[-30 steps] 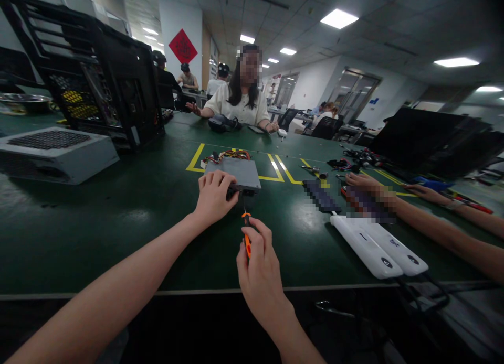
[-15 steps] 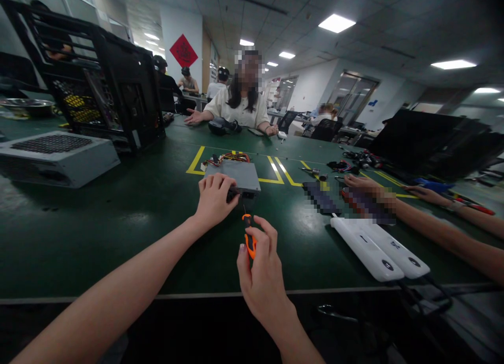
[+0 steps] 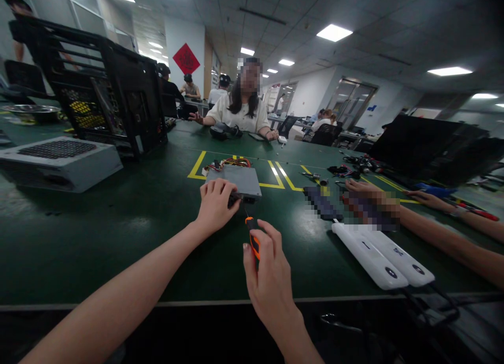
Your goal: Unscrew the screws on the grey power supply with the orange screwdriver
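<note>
Since the frame half a second earlier, the right hand (image 3: 271,264) has shifted a little toward the lower right, and the screwdriver (image 3: 251,228) leans more. The green table (image 3: 129,233) spans the frame, with a black computer case (image 3: 145,104) at upper left. The gray power supply (image 3: 239,179) sits flat just above the center, its socket face toward the bottom edge and its cable bundle (image 3: 237,162) along the far side. The left hand (image 3: 216,205), fingers curled and partly closed, grips its near left corner. The right hand, half curled, loosely holds the screwdriver by its black-and-orange handle. The screwdriver's long axis runs up the frame, tilting left, with the shaft pointing at the socket face; whether the tip touches, I cannot tell.
</note>
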`<state>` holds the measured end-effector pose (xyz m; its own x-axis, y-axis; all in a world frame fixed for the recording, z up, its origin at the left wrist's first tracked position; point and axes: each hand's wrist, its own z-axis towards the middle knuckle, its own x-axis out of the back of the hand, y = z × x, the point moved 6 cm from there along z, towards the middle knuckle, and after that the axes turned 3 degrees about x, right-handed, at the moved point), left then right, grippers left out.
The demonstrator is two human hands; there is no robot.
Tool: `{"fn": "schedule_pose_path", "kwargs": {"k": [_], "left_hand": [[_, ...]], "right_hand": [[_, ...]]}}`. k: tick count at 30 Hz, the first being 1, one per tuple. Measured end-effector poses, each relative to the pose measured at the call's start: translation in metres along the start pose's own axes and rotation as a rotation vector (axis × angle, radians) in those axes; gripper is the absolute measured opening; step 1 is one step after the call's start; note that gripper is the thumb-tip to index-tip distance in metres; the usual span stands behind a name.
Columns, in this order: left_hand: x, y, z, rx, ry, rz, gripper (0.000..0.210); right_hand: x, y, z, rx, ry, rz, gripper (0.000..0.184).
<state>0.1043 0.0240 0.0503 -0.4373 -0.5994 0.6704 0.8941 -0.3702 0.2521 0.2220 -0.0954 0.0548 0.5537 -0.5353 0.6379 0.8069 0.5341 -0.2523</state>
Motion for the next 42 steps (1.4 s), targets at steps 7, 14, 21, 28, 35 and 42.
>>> {"fn": "schedule_pose_path", "kwargs": {"k": [7,14,21,28,35,42], "left_hand": [[0.001,0.000,0.000,-0.001,-0.003,-0.007,0.024],[0.000,0.000,0.000,-0.004,0.004,0.003,0.023],[0.000,0.000,0.000,0.003,0.005,0.003,0.023],[0.000,0.000,0.000,0.000,0.001,0.011,0.024],[0.000,0.000,0.000,-0.008,0.005,0.025,0.023],[-0.001,-0.001,0.000,-0.014,0.003,0.021,0.024]], "right_hand": [[-0.009,-0.007,-0.003,0.057,-0.011,-0.044,0.024],[-0.010,-0.012,-0.005,0.069,-0.087,-0.028,0.024],[-0.011,-0.009,-0.005,0.131,0.028,-0.042,0.024],[-0.003,0.001,-0.003,0.060,0.040,-0.053,0.016],[-0.011,-0.009,-0.006,0.158,-0.020,-0.028,0.025],[-0.004,0.002,-0.001,0.085,0.051,-0.027,0.016]]}}
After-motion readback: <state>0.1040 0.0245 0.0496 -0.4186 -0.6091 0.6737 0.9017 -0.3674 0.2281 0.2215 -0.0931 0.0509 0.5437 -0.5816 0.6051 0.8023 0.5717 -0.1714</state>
